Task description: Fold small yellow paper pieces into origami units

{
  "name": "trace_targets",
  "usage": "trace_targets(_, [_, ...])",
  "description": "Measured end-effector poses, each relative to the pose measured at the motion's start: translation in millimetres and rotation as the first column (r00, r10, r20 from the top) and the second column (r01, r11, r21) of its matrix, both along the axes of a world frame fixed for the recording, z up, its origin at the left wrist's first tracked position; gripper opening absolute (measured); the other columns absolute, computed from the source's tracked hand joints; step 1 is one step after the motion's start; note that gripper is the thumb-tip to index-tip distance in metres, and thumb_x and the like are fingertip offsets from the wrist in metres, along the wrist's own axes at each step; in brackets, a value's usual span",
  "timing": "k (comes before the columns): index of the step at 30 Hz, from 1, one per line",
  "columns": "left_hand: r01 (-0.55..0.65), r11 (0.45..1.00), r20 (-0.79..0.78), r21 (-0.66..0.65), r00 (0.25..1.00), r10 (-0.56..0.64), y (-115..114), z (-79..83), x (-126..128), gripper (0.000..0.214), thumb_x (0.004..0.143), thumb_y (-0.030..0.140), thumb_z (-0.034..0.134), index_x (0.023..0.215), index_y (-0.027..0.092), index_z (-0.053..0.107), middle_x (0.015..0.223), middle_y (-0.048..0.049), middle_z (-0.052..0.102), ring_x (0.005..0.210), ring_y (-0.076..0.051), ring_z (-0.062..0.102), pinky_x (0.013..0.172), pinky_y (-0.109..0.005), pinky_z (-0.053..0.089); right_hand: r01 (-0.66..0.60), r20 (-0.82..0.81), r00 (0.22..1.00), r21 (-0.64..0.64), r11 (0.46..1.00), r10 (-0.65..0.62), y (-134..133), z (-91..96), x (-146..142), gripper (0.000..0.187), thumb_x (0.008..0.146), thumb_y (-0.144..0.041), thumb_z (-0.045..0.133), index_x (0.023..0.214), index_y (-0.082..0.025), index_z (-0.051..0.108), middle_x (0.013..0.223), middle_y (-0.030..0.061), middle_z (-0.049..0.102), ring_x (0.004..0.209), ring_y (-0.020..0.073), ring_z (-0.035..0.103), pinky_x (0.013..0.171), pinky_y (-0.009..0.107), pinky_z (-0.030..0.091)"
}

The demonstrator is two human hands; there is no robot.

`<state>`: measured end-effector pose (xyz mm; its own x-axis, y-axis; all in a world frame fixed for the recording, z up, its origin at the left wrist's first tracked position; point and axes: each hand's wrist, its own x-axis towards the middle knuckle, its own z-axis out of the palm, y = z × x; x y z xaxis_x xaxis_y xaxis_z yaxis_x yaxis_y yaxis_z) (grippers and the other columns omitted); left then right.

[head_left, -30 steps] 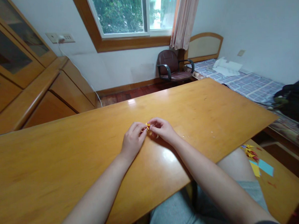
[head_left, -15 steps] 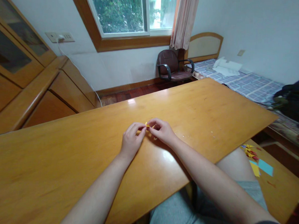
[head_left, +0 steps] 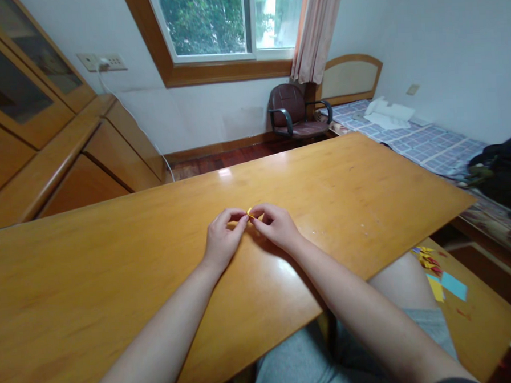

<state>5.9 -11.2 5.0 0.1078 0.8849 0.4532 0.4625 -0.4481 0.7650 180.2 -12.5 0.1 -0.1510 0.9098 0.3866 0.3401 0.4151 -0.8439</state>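
Observation:
Between my fingertips is a small piece of yellow paper [head_left: 250, 213], mostly covered by the fingers; its folded shape is too small to make out. My left hand [head_left: 224, 234] pinches it from the left with thumb and forefinger. From the right, my right hand [head_left: 275, 223] pinches the same piece, its thumb and fingers curled. Both hands are just over the middle of the wooden table [head_left: 114, 267], fingertips almost meeting.
Lower right, a bench [head_left: 493, 316] bears a pile of small red and yellow folded papers [head_left: 428, 261], a blue sheet [head_left: 454, 285] and a yellow sheet [head_left: 436, 289]. Beyond the table stand a brown armchair [head_left: 289, 107] and a bed [head_left: 433, 142]. A cabinet [head_left: 65, 161] is at left.
My left hand has shifted slightly left, and the fingertips have turned a little around the yellow paper, which now shows as a thin curved strip. The rest looks the same.

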Motion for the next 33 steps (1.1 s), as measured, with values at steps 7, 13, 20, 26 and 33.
trace_targets(7, [0.019, 1.000, 0.008, -0.018, 1.000, -0.019, 1.4, -1.2, -0.1, 0.015, 0.088, 0.034, 0.064, 0.090, 0.021, 0.070, 0.088, -0.0026, 0.074, 0.082, -0.017, 0.069, 0.078, -0.030, 0.055, 0.006, 0.029, 1.000, 0.017, 1.000, -0.007, -0.6, 0.5, 0.4, 0.015, 0.085, -0.026, 0.060, 0.096, -0.022, 0.069, 0.086, 0.0023, 0.070, 0.066, 0.0119, 0.058, 0.063, 0.024, 0.045])
trace_targets(13, [0.016, 1.000, 0.024, -0.023, 1.000, -0.016, 0.8, 1.9, 0.6, 0.015, 0.087, 0.034, 0.065, 0.088, 0.021, 0.070, 0.087, -0.0029, 0.074, 0.082, -0.017, 0.070, 0.078, -0.031, 0.055, 0.033, 0.050, 0.998, 0.042, 0.999, -0.035, -2.4, -0.4, 0.3, 0.016, 0.086, -0.029, 0.061, 0.099, -0.024, 0.069, 0.080, 0.0008, 0.069, 0.062, 0.0118, 0.056, 0.064, 0.026, 0.046])
trace_targets(20, [0.053, 0.995, 0.123, -0.090, 0.992, -0.041, 1.2, 0.5, -0.2, 0.017, 0.085, 0.036, 0.067, 0.088, 0.020, 0.071, 0.087, -0.0028, 0.074, 0.082, -0.017, 0.070, 0.079, -0.030, 0.056, 0.049, 0.068, 0.996, 0.135, 0.990, -0.059, -2.4, -0.8, 2.3, 0.012, 0.087, -0.026, 0.060, 0.091, -0.023, 0.070, 0.082, 0.0029, 0.069, 0.066, 0.0135, 0.058, 0.067, 0.027, 0.046])
trace_targets(26, [0.081, 0.985, 0.212, -0.151, 0.976, -0.048, 2.7, -1.0, -0.5, 0.017, 0.083, 0.036, 0.069, 0.087, 0.019, 0.071, 0.087, -0.0036, 0.074, 0.082, -0.017, 0.070, 0.080, -0.030, 0.056, 0.045, 0.082, 0.995, 0.161, 0.986, -0.059, -3.2, -1.8, 2.5, 0.012, 0.088, -0.028, 0.060, 0.091, -0.023, 0.071, 0.081, 0.0029, 0.069, 0.065, 0.0134, 0.057, 0.067, 0.028, 0.046])
trace_targets(33, [0.092, 0.974, 0.310, -0.206, 0.950, -0.024, 6.4, -5.3, -0.2, 0.024, 0.078, 0.039, 0.073, 0.088, 0.018, 0.069, 0.087, -0.0040, 0.073, 0.083, -0.018, 0.068, 0.081, -0.031, 0.055, 0.012, 0.108, 0.993, 0.254, 0.967, -0.041, -1.4, -4.2, 3.0, 0.010, 0.089, -0.023, 0.061, 0.091, -0.021, 0.070, 0.079, 0.0019, 0.067, 0.065, 0.0113, 0.055, 0.064, 0.024, 0.044])
